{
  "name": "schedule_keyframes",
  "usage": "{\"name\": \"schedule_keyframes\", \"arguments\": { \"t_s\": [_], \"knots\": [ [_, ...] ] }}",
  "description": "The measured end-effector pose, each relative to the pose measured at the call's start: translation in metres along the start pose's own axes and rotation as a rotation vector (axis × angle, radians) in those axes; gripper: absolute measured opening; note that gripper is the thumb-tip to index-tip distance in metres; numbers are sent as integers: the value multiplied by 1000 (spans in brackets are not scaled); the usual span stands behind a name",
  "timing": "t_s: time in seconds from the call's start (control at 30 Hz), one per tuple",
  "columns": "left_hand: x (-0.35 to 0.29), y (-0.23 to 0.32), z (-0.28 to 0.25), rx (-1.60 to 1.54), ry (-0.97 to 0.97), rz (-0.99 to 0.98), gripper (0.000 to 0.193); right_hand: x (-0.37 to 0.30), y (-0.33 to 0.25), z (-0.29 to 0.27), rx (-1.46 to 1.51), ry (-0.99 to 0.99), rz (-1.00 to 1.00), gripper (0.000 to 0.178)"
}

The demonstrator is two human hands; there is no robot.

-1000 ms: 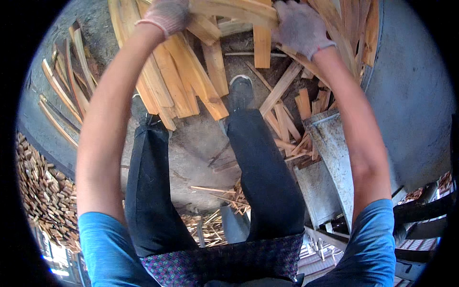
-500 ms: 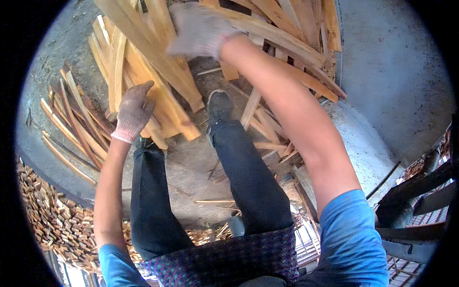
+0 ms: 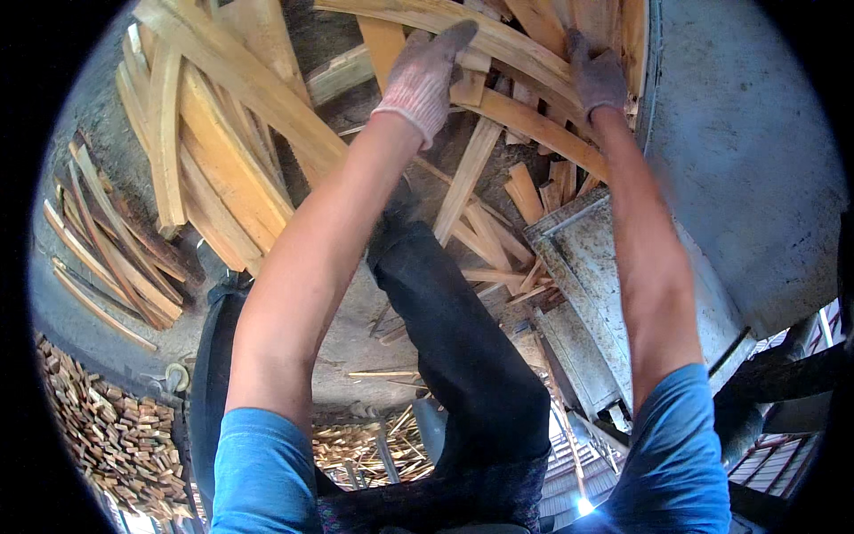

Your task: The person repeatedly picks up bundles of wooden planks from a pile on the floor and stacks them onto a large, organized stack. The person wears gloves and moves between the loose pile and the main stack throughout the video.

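Both my hands wear pale work gloves, darkened at the fingers. A long, curved wooden board [image 3: 525, 55] crosses the top of the view, falling toward the right. My left hand [image 3: 425, 78] is closed around its near edge, with some fingers hidden behind the wood. At the board's right end, my right hand [image 3: 598, 78] grips it, partly in shadow. Just below lies another curved board [image 3: 543, 129], between my forearms. To the left, a stack of long, sawn boards [image 3: 227, 160] leans crosswise in front of my legs.
Thin, curved offcut strips [image 3: 116, 240] lie on the floor at far left. A heap of small wood blocks [image 3: 111, 427] fills the lower left. On the right stand a worn metal machine casing [image 3: 578, 258] and a grey metal surface [image 3: 738, 151]. Short scraps [image 3: 485, 231] lie near my foot.
My left hand has moved right and up from the left stack to the curved board. My right hand has swung right to that board's end. My view has shifted slightly right.
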State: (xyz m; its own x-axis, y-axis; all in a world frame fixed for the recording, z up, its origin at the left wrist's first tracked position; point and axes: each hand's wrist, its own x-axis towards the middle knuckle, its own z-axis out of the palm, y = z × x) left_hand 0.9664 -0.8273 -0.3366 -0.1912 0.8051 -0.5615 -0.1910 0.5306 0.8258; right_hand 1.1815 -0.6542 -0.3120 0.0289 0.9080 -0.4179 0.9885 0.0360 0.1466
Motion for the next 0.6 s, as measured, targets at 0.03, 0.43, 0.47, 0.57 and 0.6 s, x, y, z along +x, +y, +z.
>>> {"name": "schedule_keyframes", "arguments": {
  "t_s": [0.03,0.43,0.47,0.57,0.6],
  "knots": [
    [4,9,2,-182,0,-141,45,-14,-6,1,-8,-19,-11,97],
    [27,35,-20,-135,-114,-417,100,-25,-26,-4,-88,-576,-501,80],
    [24,24,-31,140,-139,-162,78,-30,-39,-6,-63,-640,-545,80],
    [2,-23,-67,755,-133,352,53,-58,-85,-3,24,-716,-543,75],
    [-6,-11,-63,350,-62,132,55,-74,-94,-2,55,-726,-508,73]
  ]
}}
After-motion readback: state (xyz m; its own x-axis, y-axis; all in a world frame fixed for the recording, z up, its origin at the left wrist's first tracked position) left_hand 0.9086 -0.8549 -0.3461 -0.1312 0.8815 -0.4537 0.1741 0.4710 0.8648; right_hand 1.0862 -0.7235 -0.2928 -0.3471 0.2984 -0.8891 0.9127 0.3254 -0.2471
